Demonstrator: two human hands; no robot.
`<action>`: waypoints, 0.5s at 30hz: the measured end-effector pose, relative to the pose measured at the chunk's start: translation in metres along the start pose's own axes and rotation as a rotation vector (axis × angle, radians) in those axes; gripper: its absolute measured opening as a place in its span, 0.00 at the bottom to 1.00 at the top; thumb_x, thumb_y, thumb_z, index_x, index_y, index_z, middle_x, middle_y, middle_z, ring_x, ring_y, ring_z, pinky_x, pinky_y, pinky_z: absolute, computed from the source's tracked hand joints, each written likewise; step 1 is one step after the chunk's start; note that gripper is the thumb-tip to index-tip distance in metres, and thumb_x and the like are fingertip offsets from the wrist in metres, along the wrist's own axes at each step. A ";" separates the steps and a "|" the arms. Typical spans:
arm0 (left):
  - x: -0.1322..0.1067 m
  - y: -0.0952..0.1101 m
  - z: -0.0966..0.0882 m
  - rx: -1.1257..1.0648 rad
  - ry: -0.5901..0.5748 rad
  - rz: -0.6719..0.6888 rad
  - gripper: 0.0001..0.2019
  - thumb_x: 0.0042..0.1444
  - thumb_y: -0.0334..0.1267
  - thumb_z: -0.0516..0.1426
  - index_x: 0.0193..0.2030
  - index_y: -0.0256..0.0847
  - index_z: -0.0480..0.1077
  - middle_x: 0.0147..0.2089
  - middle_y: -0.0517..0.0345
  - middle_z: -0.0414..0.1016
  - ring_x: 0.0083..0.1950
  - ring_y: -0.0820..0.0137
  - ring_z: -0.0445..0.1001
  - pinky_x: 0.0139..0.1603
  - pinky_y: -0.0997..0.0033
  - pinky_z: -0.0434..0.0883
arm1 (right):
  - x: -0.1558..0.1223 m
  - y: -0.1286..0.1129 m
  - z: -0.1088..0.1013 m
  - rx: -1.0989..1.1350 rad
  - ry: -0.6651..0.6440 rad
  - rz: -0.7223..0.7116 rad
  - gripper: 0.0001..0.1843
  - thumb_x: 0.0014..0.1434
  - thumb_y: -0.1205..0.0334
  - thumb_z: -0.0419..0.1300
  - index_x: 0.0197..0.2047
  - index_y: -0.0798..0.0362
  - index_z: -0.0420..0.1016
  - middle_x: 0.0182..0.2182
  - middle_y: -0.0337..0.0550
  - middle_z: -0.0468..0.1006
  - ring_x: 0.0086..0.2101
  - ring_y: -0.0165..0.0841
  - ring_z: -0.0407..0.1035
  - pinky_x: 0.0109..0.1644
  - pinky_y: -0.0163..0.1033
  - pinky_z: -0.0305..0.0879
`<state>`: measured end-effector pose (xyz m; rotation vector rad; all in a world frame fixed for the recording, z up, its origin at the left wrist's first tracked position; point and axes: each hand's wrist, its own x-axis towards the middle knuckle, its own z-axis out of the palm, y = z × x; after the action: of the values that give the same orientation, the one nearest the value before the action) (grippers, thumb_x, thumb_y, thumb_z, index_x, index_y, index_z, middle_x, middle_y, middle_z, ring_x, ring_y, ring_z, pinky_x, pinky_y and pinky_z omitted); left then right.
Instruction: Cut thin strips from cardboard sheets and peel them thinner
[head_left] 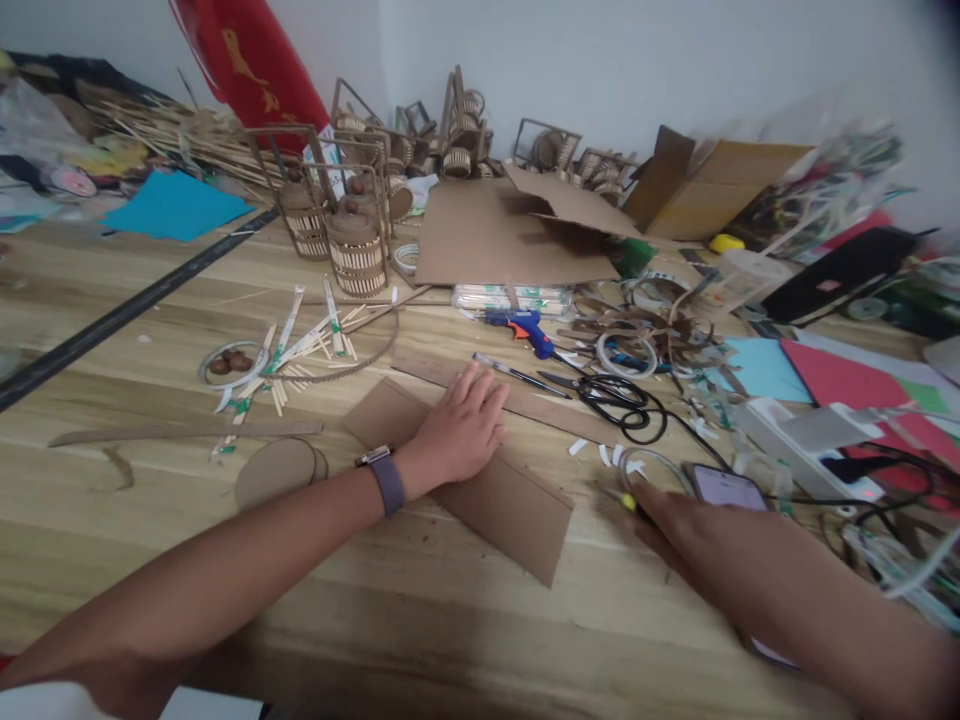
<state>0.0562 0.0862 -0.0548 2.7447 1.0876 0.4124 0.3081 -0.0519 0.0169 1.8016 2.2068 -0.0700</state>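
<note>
My left hand (463, 430) lies flat with its fingers stretched out on a rectangular piece of brown cardboard (525, 515), holding nothing. Under its fingertips runs a narrow cardboard strip (555, 412), partly covered by the hand. My right hand (671, 515), blurred by motion, is closed on a slim tool with a yellow part (628, 501); its exact kind is too smeared to tell. That hand is right of the cardboard, apart from it, beside a phone (727, 488) and a ring of tape (656, 465). A pen (521, 375) lies just beyond my left fingers.
Black-handled scissors (611, 400) and a blue glue gun (529, 330) lie behind the cardboard. Cardboard discs (276, 472) and scattered sticks (311, 340) are to the left. Small slatted buckets (358, 255) stand behind. A power strip (806, 450) with cables is at right.
</note>
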 end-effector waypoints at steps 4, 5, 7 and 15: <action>-0.003 -0.008 -0.018 -0.018 -0.053 0.057 0.26 0.70 0.44 0.53 0.69 0.29 0.61 0.72 0.34 0.61 0.75 0.48 0.54 0.72 0.48 0.58 | 0.042 -0.021 -0.020 -0.149 0.009 0.102 0.19 0.71 0.60 0.52 0.59 0.57 0.73 0.41 0.57 0.83 0.33 0.48 0.82 0.31 0.45 0.73; -0.007 -0.011 -0.026 -0.020 -0.084 0.102 0.27 0.68 0.48 0.56 0.68 0.32 0.63 0.70 0.38 0.65 0.73 0.50 0.57 0.72 0.51 0.59 | 0.052 -0.025 -0.021 -0.157 0.044 0.112 0.21 0.71 0.61 0.52 0.64 0.58 0.69 0.43 0.59 0.82 0.37 0.50 0.82 0.35 0.47 0.74; -0.017 -0.018 -0.043 -0.019 -0.165 0.223 0.32 0.59 0.56 0.63 0.64 0.38 0.68 0.68 0.44 0.69 0.71 0.52 0.62 0.69 0.56 0.62 | 0.070 -0.030 -0.017 -0.159 0.107 0.123 0.24 0.71 0.63 0.52 0.68 0.61 0.65 0.45 0.63 0.80 0.43 0.53 0.80 0.41 0.51 0.74; -0.035 -0.018 -0.077 0.164 -0.309 0.298 0.39 0.42 0.57 0.73 0.53 0.32 0.71 0.53 0.44 0.73 0.55 0.53 0.70 0.55 0.61 0.68 | 0.079 -0.041 -0.006 -0.050 0.313 -0.005 0.20 0.70 0.63 0.55 0.62 0.61 0.72 0.49 0.62 0.79 0.50 0.53 0.74 0.52 0.54 0.70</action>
<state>-0.0036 0.0790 0.0076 2.9890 0.6674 -0.0735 0.2540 0.0158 -0.0035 1.8879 2.3948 0.2826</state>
